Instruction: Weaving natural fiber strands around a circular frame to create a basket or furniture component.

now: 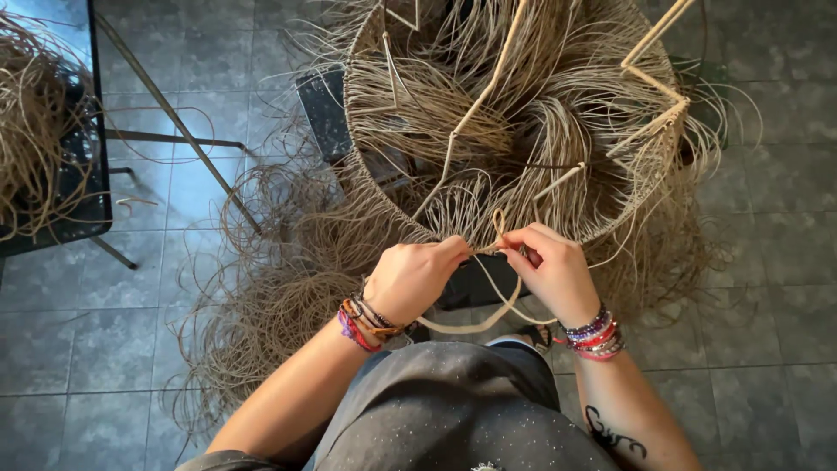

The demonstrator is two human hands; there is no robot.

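Observation:
A large round woven frame (366, 166), wrapped in tan fibre strands, stands in front of me with loose strands hanging all around it. My left hand (410, 277) and my right hand (551, 269) meet at the near rim of the frame. Both pinch a pale flat strand (488, 321) that loops down below them. The fingertips of the two hands almost touch at the knot on the rim. Beaded bracelets sit on both wrists.
A heap of loose fibre (261, 288) spreads on the grey tiled floor (767, 288) left of the frame. A dark metal chair (83, 218) with more fibre stands at the far left. A dark stool (323, 109) shows under the frame.

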